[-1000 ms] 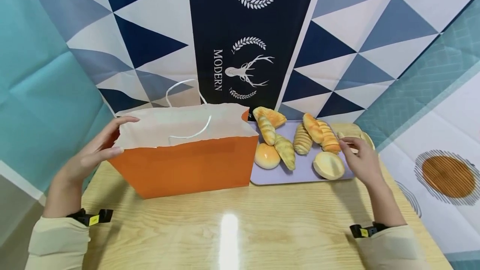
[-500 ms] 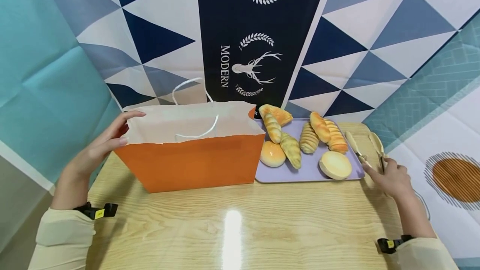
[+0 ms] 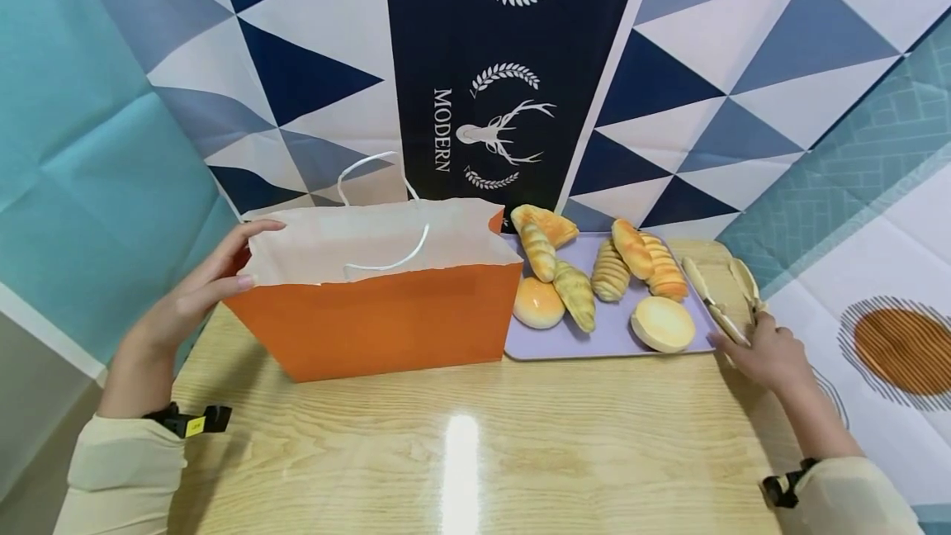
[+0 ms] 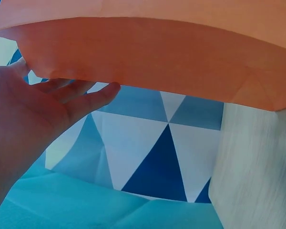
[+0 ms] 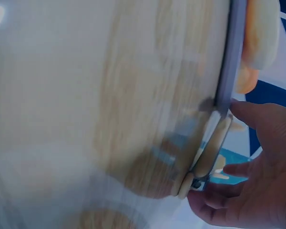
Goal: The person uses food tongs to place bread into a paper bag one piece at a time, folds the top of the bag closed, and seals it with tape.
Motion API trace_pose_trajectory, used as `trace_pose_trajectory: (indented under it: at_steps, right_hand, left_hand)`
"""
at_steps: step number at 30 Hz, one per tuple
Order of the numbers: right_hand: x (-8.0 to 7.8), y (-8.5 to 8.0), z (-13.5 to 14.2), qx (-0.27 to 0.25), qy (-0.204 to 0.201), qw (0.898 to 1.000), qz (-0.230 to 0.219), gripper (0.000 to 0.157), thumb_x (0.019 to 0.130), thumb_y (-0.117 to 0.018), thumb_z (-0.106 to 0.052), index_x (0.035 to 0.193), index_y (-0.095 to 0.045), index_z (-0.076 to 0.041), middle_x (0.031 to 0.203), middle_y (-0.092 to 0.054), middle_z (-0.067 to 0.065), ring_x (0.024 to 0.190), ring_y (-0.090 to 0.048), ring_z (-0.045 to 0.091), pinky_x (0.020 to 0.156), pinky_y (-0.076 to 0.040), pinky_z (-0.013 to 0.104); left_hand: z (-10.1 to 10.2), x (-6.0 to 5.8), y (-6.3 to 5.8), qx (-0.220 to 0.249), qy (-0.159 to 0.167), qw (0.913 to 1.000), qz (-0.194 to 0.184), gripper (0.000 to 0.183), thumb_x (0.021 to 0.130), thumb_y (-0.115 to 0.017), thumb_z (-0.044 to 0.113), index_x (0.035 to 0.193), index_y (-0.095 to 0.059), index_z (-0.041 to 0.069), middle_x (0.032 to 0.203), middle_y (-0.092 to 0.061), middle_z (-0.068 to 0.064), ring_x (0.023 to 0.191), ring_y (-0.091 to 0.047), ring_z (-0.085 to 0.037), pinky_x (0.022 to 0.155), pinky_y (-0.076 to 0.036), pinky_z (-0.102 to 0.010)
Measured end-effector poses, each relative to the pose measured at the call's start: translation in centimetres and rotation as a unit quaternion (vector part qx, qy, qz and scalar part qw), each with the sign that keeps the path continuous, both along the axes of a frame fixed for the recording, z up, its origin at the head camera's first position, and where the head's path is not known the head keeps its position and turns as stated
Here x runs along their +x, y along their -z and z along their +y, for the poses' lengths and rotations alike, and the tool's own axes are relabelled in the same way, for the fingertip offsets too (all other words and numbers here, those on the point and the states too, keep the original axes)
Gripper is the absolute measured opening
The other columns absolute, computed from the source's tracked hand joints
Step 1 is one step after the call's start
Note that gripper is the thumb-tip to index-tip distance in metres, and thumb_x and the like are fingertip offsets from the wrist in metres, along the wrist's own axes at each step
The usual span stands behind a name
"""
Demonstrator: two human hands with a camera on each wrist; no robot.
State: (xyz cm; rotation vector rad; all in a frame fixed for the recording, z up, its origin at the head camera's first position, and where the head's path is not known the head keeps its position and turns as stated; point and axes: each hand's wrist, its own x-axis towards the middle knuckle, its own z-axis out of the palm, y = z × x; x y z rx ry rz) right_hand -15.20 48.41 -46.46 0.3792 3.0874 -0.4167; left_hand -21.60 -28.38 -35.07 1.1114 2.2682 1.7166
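An orange paper bag [image 3: 379, 329] with a pale inside and white cord handles stands with its mouth up. My left hand [image 3: 189, 295] rests at its left end, thumb and index finger spread along the rim; in the left wrist view the fingers [image 4: 93, 98] look fairly straight against the orange paper. Wooden-headed tongs [image 3: 701, 283] lie spread beside the tray. My right hand [image 3: 776, 357] is at their near end. In the right wrist view its thumb reaches to the corner of the tray, and its other fingers touch the far side of the tongs [image 5: 212, 145].
Right of the bag stands a lilac tray [image 3: 557, 347] with several breads, among them a round glossy bun [image 3: 538, 304], a pale round bun [image 3: 663, 324] and a striped roll [image 3: 664, 269]. The wooden table [image 3: 357, 444] ends close beyond the right hand. Patterned cloth [image 3: 297, 64] hangs behind.
My right hand has moved from the tray's right edge to the near end of the tongs, uncovering their heads. My left hand stays at the bag's rim. The view has shifted slightly.
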Motion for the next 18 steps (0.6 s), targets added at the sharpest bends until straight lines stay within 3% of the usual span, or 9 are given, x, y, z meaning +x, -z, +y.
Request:
trace_pose_trajectory:
  at_steps: [10, 15, 18]
  right_hand:
    - [-1.8, -0.1, 0.2, -0.010, 0.031, 0.999, -0.007, 0.106, 0.089, -0.056, -0.062, 0.128, -0.024, 0.031, 0.101, -0.042, 0.054, 0.082, -0.050, 0.062, 0.058, -0.045, 0.058]
    - [-1.5, -0.1, 0.6, -0.034, 0.037, 0.999, -0.011, 0.101, 0.088, -0.057, -0.062, 0.117, -0.028, 0.030, 0.090, -0.048, 0.045, 0.072, -0.055, 0.049, 0.056, -0.046, 0.050]
    - [-1.0, -0.1, 1.2, -0.039, 0.029, 0.998, -0.031, 0.095, 0.091, -0.053, -0.062, 0.108, -0.036, 0.029, 0.084, -0.051, 0.040, 0.069, -0.055, 0.042, 0.054, -0.046, 0.046]
  left_hand:
    - [-0.4, 0.5, -0.4, 0.014, 0.001, 0.9998, 0.015, 0.060, 0.092, -0.032, -0.012, 0.152, -0.022, -0.006, 0.146, -0.027, -0.020, 0.109, -0.036, -0.023, 0.086, -0.033, -0.026]
    - [-0.2, 0.3, -0.3, 0.015, 0.008, 0.9998, 0.010, 0.060, 0.093, -0.032, -0.012, 0.151, -0.022, -0.006, 0.146, -0.026, -0.022, 0.111, -0.037, -0.024, 0.088, -0.034, -0.026]
    - [0.1, 0.2, -0.2, 0.005, -0.005, 1.0000, 0.000, 0.060, 0.093, -0.034, -0.010, 0.152, -0.022, -0.003, 0.145, -0.027, -0.020, 0.110, -0.036, -0.023, 0.086, -0.033, -0.026]
